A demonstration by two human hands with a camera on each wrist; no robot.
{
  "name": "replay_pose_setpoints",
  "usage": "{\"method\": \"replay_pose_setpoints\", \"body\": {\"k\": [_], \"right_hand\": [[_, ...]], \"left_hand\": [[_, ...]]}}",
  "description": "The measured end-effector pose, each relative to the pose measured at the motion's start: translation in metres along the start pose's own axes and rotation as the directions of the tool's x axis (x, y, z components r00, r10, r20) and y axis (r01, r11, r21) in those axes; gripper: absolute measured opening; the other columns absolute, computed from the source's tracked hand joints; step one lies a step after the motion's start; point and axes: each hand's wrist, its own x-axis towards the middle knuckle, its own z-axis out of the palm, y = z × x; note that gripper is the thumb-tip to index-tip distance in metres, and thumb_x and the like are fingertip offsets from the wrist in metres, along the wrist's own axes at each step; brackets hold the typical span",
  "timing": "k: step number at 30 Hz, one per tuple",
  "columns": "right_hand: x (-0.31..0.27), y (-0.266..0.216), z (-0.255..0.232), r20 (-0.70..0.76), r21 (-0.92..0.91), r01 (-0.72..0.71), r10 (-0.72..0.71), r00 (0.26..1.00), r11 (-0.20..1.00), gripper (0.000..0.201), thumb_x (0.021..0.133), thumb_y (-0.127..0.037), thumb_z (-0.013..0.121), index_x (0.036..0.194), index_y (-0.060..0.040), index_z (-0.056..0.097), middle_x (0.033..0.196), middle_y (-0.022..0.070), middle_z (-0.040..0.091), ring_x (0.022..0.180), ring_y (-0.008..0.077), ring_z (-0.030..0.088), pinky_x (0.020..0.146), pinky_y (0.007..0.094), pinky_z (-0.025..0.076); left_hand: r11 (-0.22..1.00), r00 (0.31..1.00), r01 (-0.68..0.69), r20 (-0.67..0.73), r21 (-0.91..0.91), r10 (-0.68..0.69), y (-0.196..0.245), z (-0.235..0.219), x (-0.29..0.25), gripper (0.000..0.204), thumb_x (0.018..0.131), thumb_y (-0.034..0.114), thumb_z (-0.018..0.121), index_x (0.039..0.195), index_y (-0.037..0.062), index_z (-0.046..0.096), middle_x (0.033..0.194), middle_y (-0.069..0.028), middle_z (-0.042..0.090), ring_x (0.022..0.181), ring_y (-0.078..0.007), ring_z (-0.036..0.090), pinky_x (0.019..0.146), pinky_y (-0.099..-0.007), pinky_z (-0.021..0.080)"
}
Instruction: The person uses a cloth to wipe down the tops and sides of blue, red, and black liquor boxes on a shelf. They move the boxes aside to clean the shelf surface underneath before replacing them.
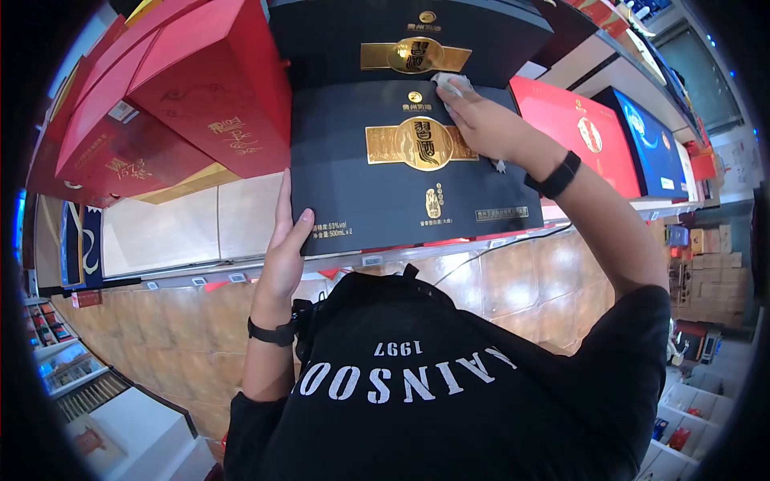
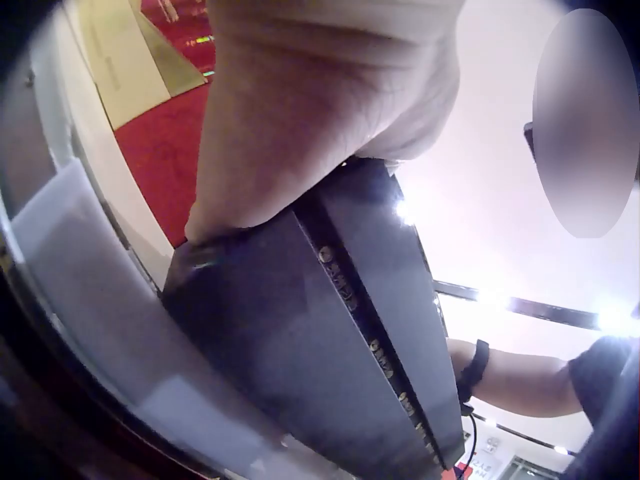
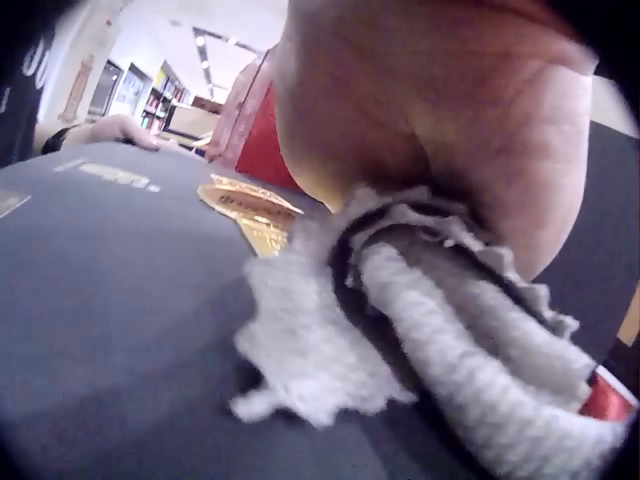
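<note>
A dark box with a gold label (image 1: 345, 176) lies in front of the body in the head view. The left hand (image 1: 282, 252) holds its lower left corner, thumb on the front face; in the left wrist view that hand (image 2: 320, 110) covers the end of the box (image 2: 270, 320). At the box's upper right, the right hand (image 1: 493, 124) grips a grey-white cloth (image 1: 451, 82). In the right wrist view the crumpled cloth (image 3: 310, 340) hangs from under the right hand (image 3: 440, 120) against the dark surface (image 3: 120, 300); the fingertips are hidden.
A second dark box (image 1: 329, 48) stands behind the first. Large red boxes (image 1: 192, 88) are at the left; a red box (image 1: 573, 132) and a blue box (image 1: 654, 148) are at the right. A pale shelf (image 1: 160, 232) runs beneath, with tiled floor (image 1: 160, 329) below.
</note>
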Motion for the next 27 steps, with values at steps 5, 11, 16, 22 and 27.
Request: {"method": "replay_pose_setpoints", "body": {"k": [5,11,16,22,27], "right_hand": [[0.034,-0.037,0.002,0.137,0.100,-0.046,0.032,0.990,0.994,0.050,0.110,-0.013,0.052,0.157,0.0034,0.052,0.163,0.0322,0.050,0.151,0.0457,0.052,0.129,0.0446,0.042],[-0.086,-0.132,0.046,-0.252,0.141,0.438,-0.396,0.883,0.888,0.056,0.104,-0.007,0.060,0.160,-0.0022,0.056,0.160,0.0241,0.059,0.148,0.0375,0.059,0.122,0.0463,0.051],[-0.176,-0.082,0.010,-0.128,0.155,0.094,-0.074,0.989,0.983,0.065,0.099,0.003,0.061,0.162,-0.0139,0.058,0.163,0.0238,0.057,0.148,0.0401,0.058,0.120,0.0480,0.052],[-0.219,-0.069,0.031,-0.374,0.257,-0.375,0.450,0.811,0.891,0.052,0.105,-0.002,0.061,0.155,-0.0141,0.064,0.158,0.0221,0.061,0.139,0.0454,0.063,0.109,0.0480,0.057],[-0.194,-0.097,0.054,-0.537,0.117,-0.440,0.430,0.726,0.890,0.045,0.102,-0.001,0.063,0.146,-0.0086,0.069,0.152,0.0231,0.064,0.138,0.0441,0.063,0.112,0.0496,0.055]], "left_hand": [[0.998,0.999,0.034,0.011,-0.052,-0.034,0.008,0.006,-0.001,0.071,0.116,0.009,0.048,0.180,0.0046,0.016,0.183,-0.0152,0.027,0.167,-0.0268,0.031,0.134,-0.0390,0.027],[0.992,0.997,0.067,0.031,-0.111,-0.064,0.013,0.008,-0.001,0.070,0.117,0.008,0.047,0.180,0.0074,0.015,0.180,-0.0152,0.032,0.162,-0.0279,0.039,0.132,-0.0419,0.033],[0.992,0.994,0.103,0.030,-0.077,-0.101,0.013,0.005,-0.002,0.069,0.119,0.009,0.045,0.180,0.0078,0.014,0.179,-0.0161,0.032,0.162,-0.0282,0.039,0.132,-0.0424,0.034],[0.993,0.993,0.118,0.023,-0.024,-0.117,0.015,0.009,-0.002,0.068,0.119,0.011,0.045,0.180,0.0087,0.014,0.179,-0.0158,0.031,0.163,-0.0276,0.037,0.132,-0.0418,0.033],[0.994,0.994,0.108,-0.003,0.016,-0.108,0.018,0.013,-0.001,0.068,0.119,0.011,0.045,0.180,0.0086,0.013,0.179,-0.0161,0.032,0.162,-0.0275,0.038,0.132,-0.0423,0.033]]}}
